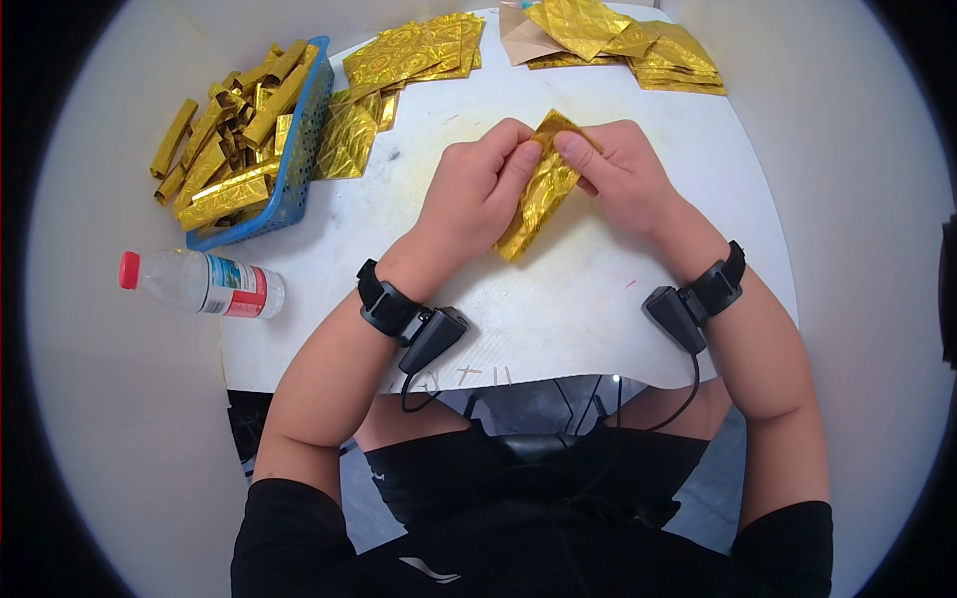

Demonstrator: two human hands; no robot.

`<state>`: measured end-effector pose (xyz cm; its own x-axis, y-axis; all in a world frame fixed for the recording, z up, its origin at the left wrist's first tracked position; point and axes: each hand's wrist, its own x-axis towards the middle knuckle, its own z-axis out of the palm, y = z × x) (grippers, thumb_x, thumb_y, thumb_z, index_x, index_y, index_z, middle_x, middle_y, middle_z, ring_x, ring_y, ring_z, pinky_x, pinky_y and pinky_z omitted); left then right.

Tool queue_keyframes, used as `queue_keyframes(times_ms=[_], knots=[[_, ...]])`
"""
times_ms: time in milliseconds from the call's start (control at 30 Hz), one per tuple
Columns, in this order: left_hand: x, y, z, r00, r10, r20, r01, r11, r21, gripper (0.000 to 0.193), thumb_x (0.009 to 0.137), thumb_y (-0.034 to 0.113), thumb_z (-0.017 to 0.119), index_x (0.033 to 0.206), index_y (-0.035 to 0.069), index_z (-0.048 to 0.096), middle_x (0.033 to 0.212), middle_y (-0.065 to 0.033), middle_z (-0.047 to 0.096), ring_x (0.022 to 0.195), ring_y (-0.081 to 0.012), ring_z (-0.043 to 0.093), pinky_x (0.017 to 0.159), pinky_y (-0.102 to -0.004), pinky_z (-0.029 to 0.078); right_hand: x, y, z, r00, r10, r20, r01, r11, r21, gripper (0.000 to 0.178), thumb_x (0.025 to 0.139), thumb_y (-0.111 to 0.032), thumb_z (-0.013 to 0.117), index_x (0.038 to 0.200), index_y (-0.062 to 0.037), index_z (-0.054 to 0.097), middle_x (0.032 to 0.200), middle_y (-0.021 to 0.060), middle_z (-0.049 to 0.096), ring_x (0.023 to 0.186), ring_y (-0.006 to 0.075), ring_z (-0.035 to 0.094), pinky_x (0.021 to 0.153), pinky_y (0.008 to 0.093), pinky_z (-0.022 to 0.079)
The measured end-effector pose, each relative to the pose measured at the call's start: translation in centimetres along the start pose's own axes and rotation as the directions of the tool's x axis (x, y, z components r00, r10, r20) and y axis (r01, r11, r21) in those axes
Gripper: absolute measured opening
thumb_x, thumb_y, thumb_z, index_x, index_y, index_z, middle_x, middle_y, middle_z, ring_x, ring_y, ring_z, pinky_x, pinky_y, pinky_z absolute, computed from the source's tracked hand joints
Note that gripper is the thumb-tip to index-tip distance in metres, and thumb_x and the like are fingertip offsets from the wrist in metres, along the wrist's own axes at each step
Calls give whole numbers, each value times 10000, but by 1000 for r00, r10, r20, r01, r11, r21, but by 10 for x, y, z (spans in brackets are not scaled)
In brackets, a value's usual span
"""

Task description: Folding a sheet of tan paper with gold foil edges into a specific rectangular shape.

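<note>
Between my two hands is a sheet of gold foil paper (538, 204), creased and partly folded into a long narrow shape. It is held tilted over the middle of the white table, its lower end toward me. My left hand (483, 179) is closed on its left edge, thumb pressed against the paper near the upper end. My right hand (620, 169) pinches the upper right corner, with the thumb on top and fingers curled beneath. Parts of the fingers behind the paper are hidden.
A blue plastic basket (307, 149) heaped with folded gold paper rolls (224, 140) stands at the left. Flat gold sheets (414, 52) lie at the back, with another stack (678, 60) at back right. A red-capped clear bottle (204, 283) lies on the left. White walls (867, 249) flank the table.
</note>
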<state>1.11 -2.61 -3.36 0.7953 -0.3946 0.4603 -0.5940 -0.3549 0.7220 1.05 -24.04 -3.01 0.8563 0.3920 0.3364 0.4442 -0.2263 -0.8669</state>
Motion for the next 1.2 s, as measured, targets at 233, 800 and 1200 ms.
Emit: queue_keyframes(times_ms=[233,800,1200], knots=[[-2,-1,4,994,-89,56,92,995,-43,206,1120,181,569,1191,3,646,752,-111,638,678,-122,554,634,-308,455,4,9,-11,987,119,-108,-116,993,30,478,1089,-342,628,781,21,584,656,-36,447,665,76,370,594,305,348],[0,-5,7,940,-87,330,-148,767,624,281,1003,180,626,1268,115,692,934,-167,731,808,-359,711,682,-459,550,18,16,-20,960,261,-103,-264,717,-645,450,966,-422,714,768,-19,738,642,150,633,591,319,540,598,435,462],[-16,-15,15,901,136,412,-340,810,478,519,1102,290,487,1583,95,476,1693,-153,401,1561,-360,372,1289,-524,258,24,29,-25,914,328,-239,-397,605,-690,374,942,-418,745,815,-69,793,711,121,685,733,309,648,684,433,530]])
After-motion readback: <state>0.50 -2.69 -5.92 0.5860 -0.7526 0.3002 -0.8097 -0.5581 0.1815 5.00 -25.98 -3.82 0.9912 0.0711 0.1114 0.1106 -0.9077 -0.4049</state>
